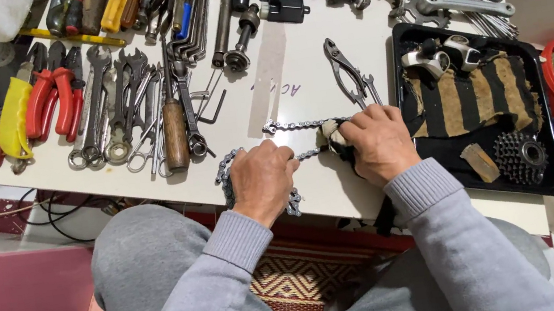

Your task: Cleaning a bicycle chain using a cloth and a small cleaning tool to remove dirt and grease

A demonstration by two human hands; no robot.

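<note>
Left hand: the left hand (262, 179) is clenching its fingers around a bicycle chain (287, 128), pinning it near the table (300, 64) edge.
Right hand: the right hand (379, 142) is gripping a dark rag (333, 138) wrapped round the chain, fingers closed over both.
Chain: linked grey steel is running between the fingers, looping beyond the left knuckles and dangling off the edge.
Technique: judging from the grip, keeping the chain taut and the rag folded fully round the links would be serving best.
Surroundings: steel pliers (350, 71) are lying just beyond the right fingers; a toothed sprocket cluster (520, 157) is sitting in a black tray (552, 136) to their right.
</note>
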